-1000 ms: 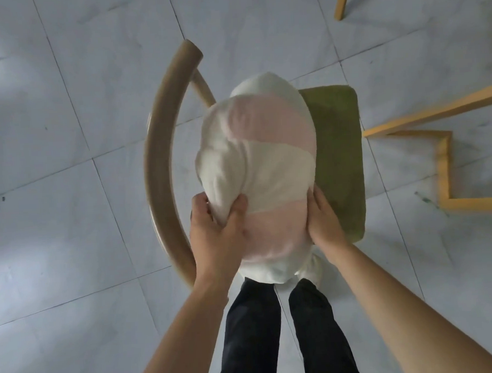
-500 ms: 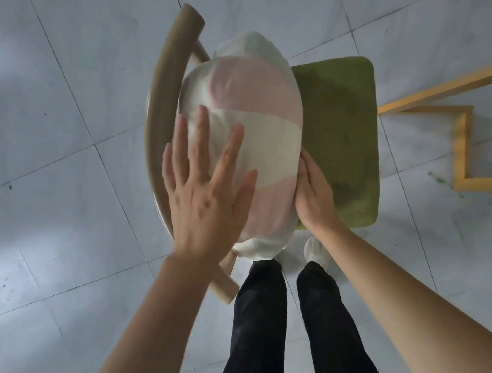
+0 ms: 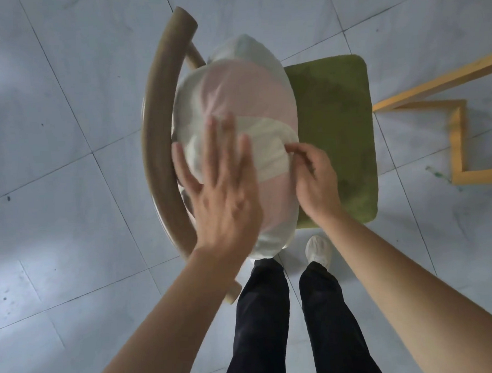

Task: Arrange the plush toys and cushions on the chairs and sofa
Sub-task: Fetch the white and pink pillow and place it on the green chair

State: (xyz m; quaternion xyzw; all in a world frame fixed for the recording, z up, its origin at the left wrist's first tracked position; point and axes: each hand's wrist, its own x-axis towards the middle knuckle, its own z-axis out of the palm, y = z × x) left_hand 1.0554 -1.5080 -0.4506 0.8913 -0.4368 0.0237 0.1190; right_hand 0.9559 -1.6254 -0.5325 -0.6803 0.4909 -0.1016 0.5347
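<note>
A pink-and-white striped cushion (image 3: 243, 98) stands on edge on a chair, leaning against the curved wooden backrest (image 3: 157, 128). The chair's green seat pad (image 3: 335, 124) shows to the cushion's right. My left hand (image 3: 222, 196) is flat with fingers spread, blurred, over the cushion's near left face. My right hand (image 3: 312, 177) pinches the cushion's fabric at its right edge with thumb and fingers. The cushion's lower part is hidden behind my hands.
Grey tiled floor (image 3: 68, 195) lies all around. A yellow wooden frame (image 3: 458, 135) stands on the floor to the right of the chair. My legs and a white shoe (image 3: 318, 249) are just in front of the chair.
My left hand let go of the cushion's corner, opened flat and moved across its face. My right hand shifted from pressing the cushion's side to pinching its fabric higher up.
</note>
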